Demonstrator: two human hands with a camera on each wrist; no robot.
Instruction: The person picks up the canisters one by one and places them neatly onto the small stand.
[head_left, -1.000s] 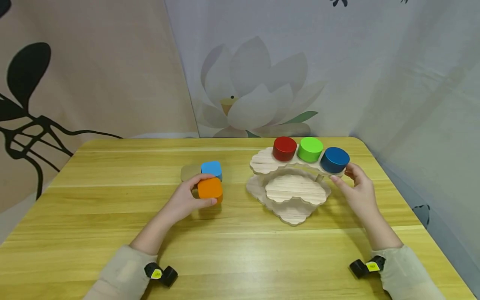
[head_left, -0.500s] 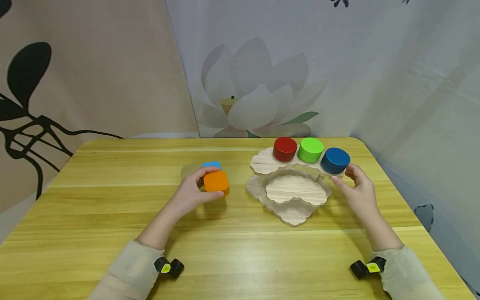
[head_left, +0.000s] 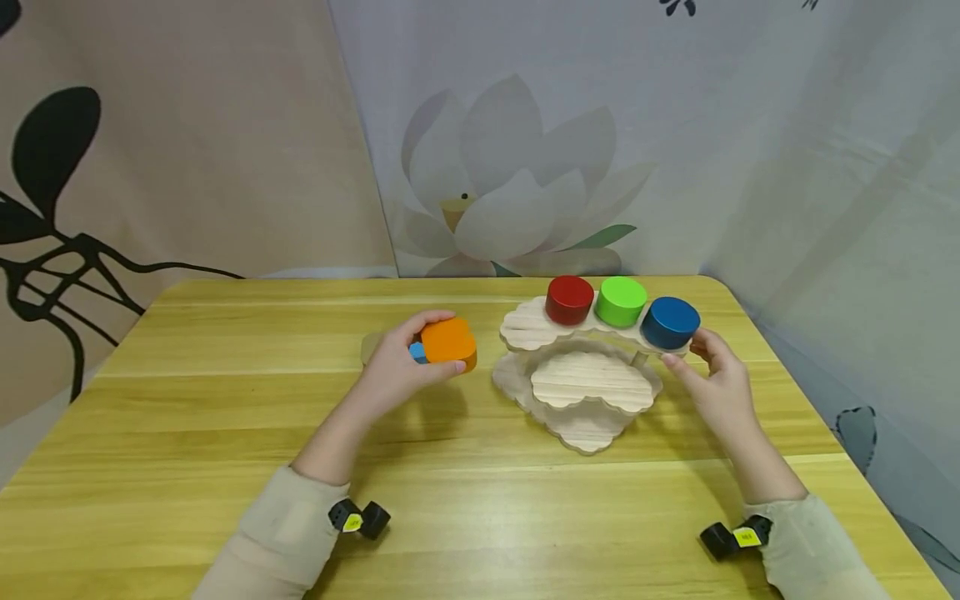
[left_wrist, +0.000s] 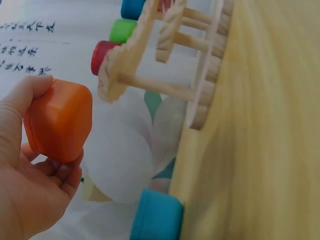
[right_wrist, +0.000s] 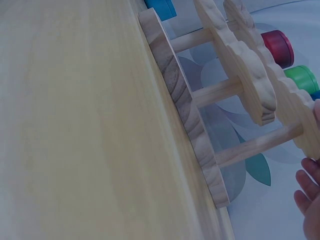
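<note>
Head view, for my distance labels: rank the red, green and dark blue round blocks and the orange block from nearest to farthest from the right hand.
From the right hand:
1. Dark blue block, right end of the row on the wooden stand.
2. Green block, middle of the row.
3. Red block, left end.
4. Orange block, farther left, in the left hand.

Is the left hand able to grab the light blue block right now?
Probably not: the left hand is full, gripping the orange block. The light blue block is close by on the table, so putting the orange one down would likely free the way.
</note>
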